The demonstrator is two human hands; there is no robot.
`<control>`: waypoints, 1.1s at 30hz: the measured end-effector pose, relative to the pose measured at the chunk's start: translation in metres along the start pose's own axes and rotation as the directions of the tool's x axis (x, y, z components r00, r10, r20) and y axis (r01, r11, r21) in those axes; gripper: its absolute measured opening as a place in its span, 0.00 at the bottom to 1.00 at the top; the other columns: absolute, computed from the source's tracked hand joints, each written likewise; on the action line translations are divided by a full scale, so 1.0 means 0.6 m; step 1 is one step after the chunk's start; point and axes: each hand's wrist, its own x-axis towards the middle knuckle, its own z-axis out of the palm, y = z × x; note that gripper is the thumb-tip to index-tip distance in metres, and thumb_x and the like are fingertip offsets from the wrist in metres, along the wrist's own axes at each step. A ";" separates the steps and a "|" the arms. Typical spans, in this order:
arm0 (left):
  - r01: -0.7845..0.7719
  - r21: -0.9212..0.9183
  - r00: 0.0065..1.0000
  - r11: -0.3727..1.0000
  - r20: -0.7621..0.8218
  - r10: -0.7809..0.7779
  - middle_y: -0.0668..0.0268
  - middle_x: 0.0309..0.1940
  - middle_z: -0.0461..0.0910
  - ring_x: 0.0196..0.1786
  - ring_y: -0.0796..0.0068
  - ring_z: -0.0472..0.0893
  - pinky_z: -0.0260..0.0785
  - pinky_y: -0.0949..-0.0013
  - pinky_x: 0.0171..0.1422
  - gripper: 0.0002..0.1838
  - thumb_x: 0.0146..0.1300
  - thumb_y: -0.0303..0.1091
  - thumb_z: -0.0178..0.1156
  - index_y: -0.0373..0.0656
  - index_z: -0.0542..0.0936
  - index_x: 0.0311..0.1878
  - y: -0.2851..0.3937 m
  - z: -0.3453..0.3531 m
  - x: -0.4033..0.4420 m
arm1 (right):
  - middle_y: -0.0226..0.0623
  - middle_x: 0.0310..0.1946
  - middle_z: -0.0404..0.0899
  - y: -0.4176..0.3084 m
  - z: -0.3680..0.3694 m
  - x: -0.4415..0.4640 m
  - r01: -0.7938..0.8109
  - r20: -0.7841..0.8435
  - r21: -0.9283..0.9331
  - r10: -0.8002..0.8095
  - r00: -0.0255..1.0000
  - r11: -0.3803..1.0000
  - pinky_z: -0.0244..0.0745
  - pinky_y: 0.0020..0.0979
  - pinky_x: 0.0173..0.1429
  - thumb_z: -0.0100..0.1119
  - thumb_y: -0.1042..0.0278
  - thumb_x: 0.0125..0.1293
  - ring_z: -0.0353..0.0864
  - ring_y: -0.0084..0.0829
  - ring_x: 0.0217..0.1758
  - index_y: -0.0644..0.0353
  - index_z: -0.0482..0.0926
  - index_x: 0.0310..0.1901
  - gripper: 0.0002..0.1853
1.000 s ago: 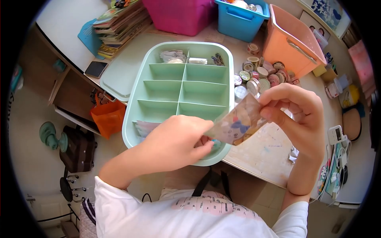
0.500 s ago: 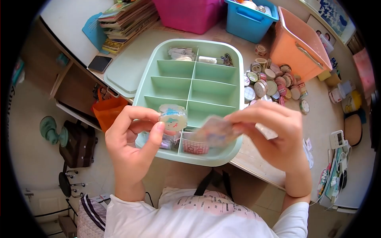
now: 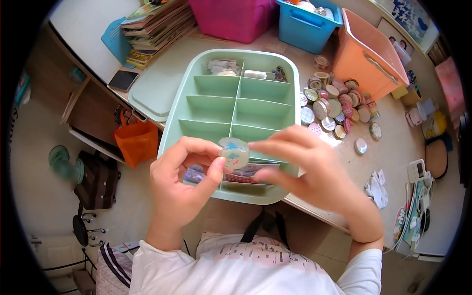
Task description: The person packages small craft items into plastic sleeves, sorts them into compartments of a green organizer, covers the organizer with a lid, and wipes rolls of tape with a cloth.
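My left hand [image 3: 184, 169] pinches a roll of decorative tape [image 3: 237, 155] between thumb and fingers, its whitish face with blue and red marks turned up. Just right of the roll is my right hand [image 3: 307, 169], fingers apart and slightly blurred. Its index fingertip is close to the roll's edge; contact is unclear. Both hands are over the front of a mint green divided box [image 3: 172, 130]. Beneath them, red-patterned flat packets [image 3: 248, 174] stand in the front right compartment, and purplish packets [image 3: 194, 174] lie in the front left one, partly hidden by my left hand.
Many tape rolls [image 3: 334, 108] lie heaped right of the box, before an orange bin [image 3: 368, 59]. Behind stand a blue bin [image 3: 307, 29] and a pink bin [image 3: 236, 19]. A lid [image 3: 152, 98], phone [image 3: 123, 80] and stacked books [image 3: 157, 34] are on the left.
The patterned flat piece has left my right hand, whose fingers have spread and moved left toward the roll. My left hand has shifted right and slightly down, still holding the tape roll.
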 end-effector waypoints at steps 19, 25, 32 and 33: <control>-0.296 0.288 0.898 0.911 0.409 0.163 0.68 0.37 0.90 0.46 0.64 0.86 0.77 0.63 0.51 0.15 0.49 0.23 0.79 0.44 0.91 0.41 0.005 0.016 0.022 | 0.36 0.39 0.89 0.026 -0.067 -0.012 -0.205 0.277 0.128 0.163 0.947 0.970 0.82 0.38 0.46 0.75 0.79 0.59 0.88 0.39 0.40 0.58 0.90 0.43 0.10; -0.426 0.543 0.856 0.724 0.501 0.128 0.73 0.33 0.87 0.45 0.67 0.84 0.71 0.64 0.52 0.10 0.50 0.25 0.76 0.48 0.90 0.36 0.002 0.004 0.040 | 0.34 0.39 0.87 0.009 -0.038 -0.016 -0.050 0.308 -0.137 0.091 0.947 0.989 0.80 0.39 0.50 0.72 0.77 0.60 0.85 0.40 0.44 0.58 0.89 0.39 0.06; -0.414 0.535 0.857 0.737 0.503 0.116 0.70 0.35 0.87 0.48 0.66 0.86 0.71 0.63 0.53 0.07 0.53 0.24 0.74 0.46 0.88 0.34 -0.001 0.015 0.045 | 0.31 0.33 0.80 -0.007 -0.045 -0.021 0.007 0.284 -0.135 0.032 0.958 0.991 0.77 0.38 0.52 0.67 0.72 0.59 0.80 0.36 0.48 0.58 0.86 0.33 0.02; -0.413 0.534 0.854 0.738 0.509 0.110 0.70 0.35 0.87 0.48 0.66 0.86 0.71 0.62 0.54 0.07 0.53 0.24 0.74 0.46 0.88 0.34 -0.003 0.010 0.045 | 0.30 0.33 0.80 -0.004 -0.039 -0.025 -0.038 0.364 -0.134 0.085 0.928 0.990 0.75 0.38 0.54 0.67 0.71 0.61 0.79 0.35 0.49 0.58 0.87 0.34 0.03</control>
